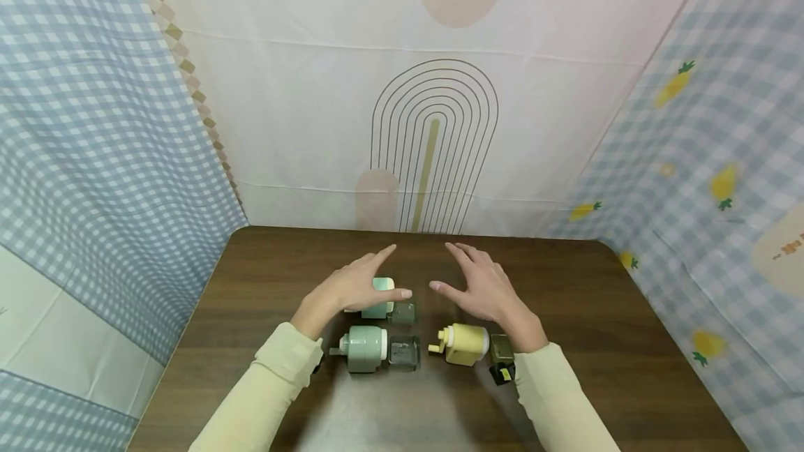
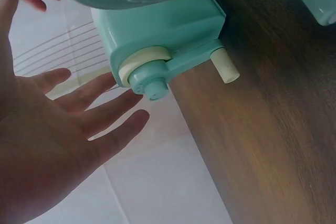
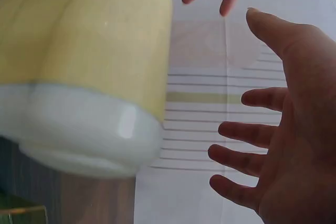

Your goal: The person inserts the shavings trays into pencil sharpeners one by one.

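Note:
Both hands hover over the table with fingers extended and hold nothing. My left hand (image 1: 359, 284) partly covers a teal hand-crank pencil sharpener (image 1: 377, 310). In the left wrist view this teal sharpener (image 2: 163, 30) with its crank is beyond the fingers. Nearer me stands a grey-green crank sharpener (image 1: 364, 350). My right hand (image 1: 486, 290) is above and beyond a yellow crank sharpener (image 1: 465, 344), which looms large in the right wrist view (image 3: 105, 51). Clear drawers lie right of the teal (image 1: 404, 312), grey-green (image 1: 404, 352) and yellow (image 1: 501, 347) sharpeners.
The brown wooden table (image 1: 603, 340) meets a white patterned cloth (image 1: 301, 124) at its back edge. Blue checked cloths hang at the left (image 1: 125, 131) and right (image 1: 678, 180). A small black object (image 1: 501, 374) shows by the right cuff.

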`<state>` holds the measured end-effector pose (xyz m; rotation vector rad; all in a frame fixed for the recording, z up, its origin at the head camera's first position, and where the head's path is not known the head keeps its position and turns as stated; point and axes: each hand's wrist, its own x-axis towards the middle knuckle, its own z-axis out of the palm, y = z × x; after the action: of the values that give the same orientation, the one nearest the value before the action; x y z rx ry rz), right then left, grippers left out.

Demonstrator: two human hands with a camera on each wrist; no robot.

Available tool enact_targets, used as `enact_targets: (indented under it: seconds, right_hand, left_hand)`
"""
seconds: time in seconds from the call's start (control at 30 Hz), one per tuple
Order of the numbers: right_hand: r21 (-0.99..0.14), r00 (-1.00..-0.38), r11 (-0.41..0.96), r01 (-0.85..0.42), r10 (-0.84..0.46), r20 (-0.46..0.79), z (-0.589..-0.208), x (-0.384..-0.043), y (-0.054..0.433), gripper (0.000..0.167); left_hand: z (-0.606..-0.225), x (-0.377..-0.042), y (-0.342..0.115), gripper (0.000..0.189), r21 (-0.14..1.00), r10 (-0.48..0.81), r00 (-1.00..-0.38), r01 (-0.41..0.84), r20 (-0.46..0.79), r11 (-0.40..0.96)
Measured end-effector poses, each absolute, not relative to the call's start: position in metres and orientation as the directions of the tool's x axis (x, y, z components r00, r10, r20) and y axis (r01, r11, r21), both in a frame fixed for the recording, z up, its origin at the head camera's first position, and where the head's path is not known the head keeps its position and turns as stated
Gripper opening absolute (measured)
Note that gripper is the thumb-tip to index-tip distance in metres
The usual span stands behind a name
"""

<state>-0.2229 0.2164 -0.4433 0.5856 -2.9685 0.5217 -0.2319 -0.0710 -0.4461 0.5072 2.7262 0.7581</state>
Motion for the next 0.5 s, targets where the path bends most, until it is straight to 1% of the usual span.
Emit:
enact_targets:
  seconds: [0.3, 0.5]
  right_hand:
    - [-0.307, -0.902, 0.85, -0.429, -0.422, 0.092, -0.451, -0.222, 0.197, 0.09]
    - [-0.296, -0.887, 0.841, -0.453, -0.458, 0.057, -0.455, -0.219, 0.183, 0.092]
  left_hand:
    - [-0.45, -0.234, -0.064, 0.11, 0.477, 0.437, -0.882, 0.312, -0.176, 0.821]
    - [-0.454, -0.233, -0.061, 0.103, 0.462, 0.443, -0.868, 0.307, -0.222, 0.832]
